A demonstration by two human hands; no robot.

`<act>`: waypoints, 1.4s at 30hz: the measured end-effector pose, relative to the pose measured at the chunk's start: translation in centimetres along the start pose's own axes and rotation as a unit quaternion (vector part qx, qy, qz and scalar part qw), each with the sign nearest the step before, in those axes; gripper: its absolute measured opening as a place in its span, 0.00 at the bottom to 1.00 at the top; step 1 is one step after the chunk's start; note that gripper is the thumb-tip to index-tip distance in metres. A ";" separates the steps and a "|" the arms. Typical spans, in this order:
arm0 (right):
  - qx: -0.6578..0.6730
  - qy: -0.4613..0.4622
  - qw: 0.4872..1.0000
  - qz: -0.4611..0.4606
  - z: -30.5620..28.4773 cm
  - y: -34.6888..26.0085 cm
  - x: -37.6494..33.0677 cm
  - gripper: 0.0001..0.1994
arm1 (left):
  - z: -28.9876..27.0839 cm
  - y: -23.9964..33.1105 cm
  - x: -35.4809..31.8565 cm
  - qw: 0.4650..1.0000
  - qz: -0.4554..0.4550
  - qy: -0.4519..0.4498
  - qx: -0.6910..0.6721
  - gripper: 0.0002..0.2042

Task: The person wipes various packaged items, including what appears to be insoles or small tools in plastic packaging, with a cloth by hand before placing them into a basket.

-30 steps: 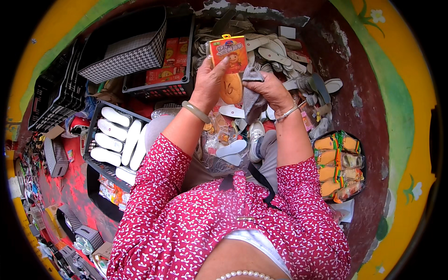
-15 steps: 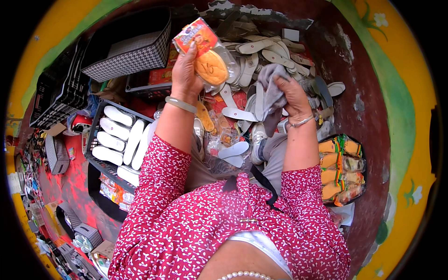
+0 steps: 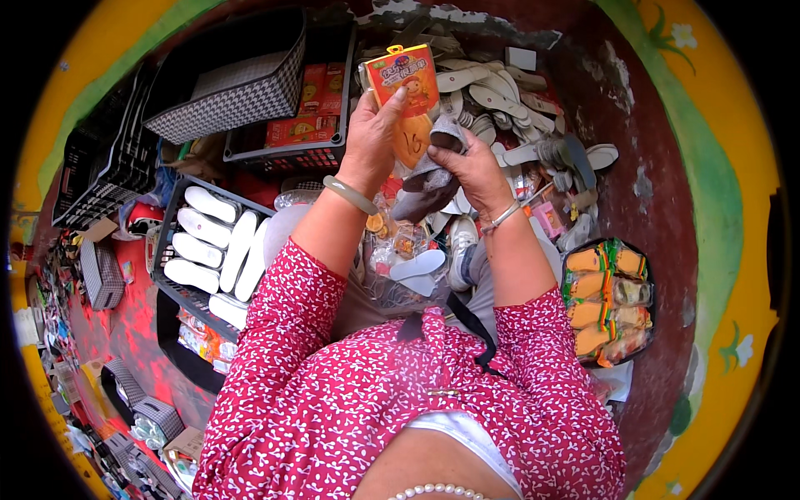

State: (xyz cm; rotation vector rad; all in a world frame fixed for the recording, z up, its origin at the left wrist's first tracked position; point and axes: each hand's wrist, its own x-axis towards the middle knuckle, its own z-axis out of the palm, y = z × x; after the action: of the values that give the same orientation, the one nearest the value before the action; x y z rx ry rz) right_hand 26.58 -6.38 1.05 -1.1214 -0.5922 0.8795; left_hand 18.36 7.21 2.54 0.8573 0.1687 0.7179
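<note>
My left hand [image 3: 369, 142] is closed on a packaged pair of orange insoles [image 3: 412, 140] with a red header card [image 3: 403, 79], the thumb lying on the card. Dark handwriting shows on the orange part. Against the lower right of the package, my right hand [image 3: 482, 173] bunches a grey cloth [image 3: 422, 185] between thumb and fingers. The cloth touches the package and its darker end hangs down. Below the hands, two pale insoles [image 3: 417, 265] lie on clear plastic wrap between my shoes.
Loose white insoles [image 3: 498, 102] are heaped beyond my hands. At the left, a grey crate [image 3: 171, 218] holds white insoles, with a houndstooth basket [image 3: 225, 112] and a black crate of red boxes [image 3: 333, 154] behind it. Packaged orange insoles [image 3: 590, 285] fill a dark tray at the right.
Both hands have come closer together. The left has moved right with the package, turning its card more upright; the right has moved left, bringing the cloth against the package.
</note>
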 end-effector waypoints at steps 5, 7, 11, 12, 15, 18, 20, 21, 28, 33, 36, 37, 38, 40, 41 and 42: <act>0.010 0.013 1.000 -0.007 -0.6 -0.9 -0.1 0.10 | -0.2 0.9 0.1 0.992 -0.090 -0.009 -0.083 0.12; 0.056 0.012 0.998 0.000 -0.8 -1.1 -0.3 0.10 | -0.4 0.8 0.2 0.989 -0.112 0.000 -0.098 0.12; 0.094 0.017 0.995 0.040 -1.3 -1.0 -0.1 0.10 | -0.6 0.4 0.2 0.989 -0.115 0.027 -0.091 0.12; 0.073 0.024 0.997 0.032 -1.3 -1.0 -0.1 0.10 | -0.6 0.3 0.3 0.989 -0.112 0.034 -0.086 0.12; -0.014 0.020 1.000 0.006 -0.8 -1.5 -0.1 0.11 | -0.8 0.0 0.2 0.993 -0.081 0.032 -0.082 0.12; -0.073 0.011 0.997 0.026 -0.6 -2.3 0.0 0.13 | -1.0 -0.1 0.2 0.995 -0.039 0.072 -0.052 0.12; -0.137 0.032 0.989 0.050 -1.5 -2.5 -0.1 0.14 | -1.6 0.5 1.1 0.991 0.007 0.119 -0.067 0.13; -0.187 0.054 0.979 0.059 -2.7 -2.5 -0.2 0.14 | -2.7 2.0 1.7 0.986 -0.012 0.158 -0.060 0.17; 0.142 0.087 0.984 -0.066 -5.3 -3.4 0.2 0.19 | -3.7 -0.1 2.1 0.972 -0.001 0.184 -0.145 0.19; 0.071 0.081 0.971 -0.213 -0.9 -2.2 1.2 0.20 | -2.6 -2.0 1.0 0.979 -0.080 0.116 -0.148 0.16; -0.443 0.033 0.840 -0.312 -0.7 2.8 2.8 0.20 | -1.6 -3.3 0.0 0.967 -0.155 0.102 -0.172 0.14; -0.527 0.057 0.786 -0.320 0.5 3.7 2.6 0.20 | -2.6 -3.8 0.1 0.963 -0.169 0.122 -0.170 0.14; -0.606 0.080 0.722 -0.325 1.5 4.2 2.1 0.20 | -3.1 -3.7 0.1 0.958 -0.182 0.142 -0.168 0.15; -0.603 0.045 0.726 -0.327 2.6 3.2 1.1 0.20 | -3.4 -2.9 0.2 0.952 -0.183 0.154 -0.191 0.16; -0.602 0.027 0.727 -0.328 2.9 2.6 0.9 0.20 | -3.1 -2.3 0.3 0.949 -0.183 0.161 -0.203 0.17; -0.603 0.019 0.726 -0.330 3.0 2.4 0.8 0.20 | -2.8 -1.8 0.4 0.948 -0.179 0.175 -0.195 0.18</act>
State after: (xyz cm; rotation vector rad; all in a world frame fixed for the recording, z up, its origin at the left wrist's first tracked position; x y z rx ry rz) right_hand 23.95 -3.78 -0.16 -1.8629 -1.5205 -0.3095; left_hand 18.45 8.40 -0.56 0.2999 0.4721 0.5291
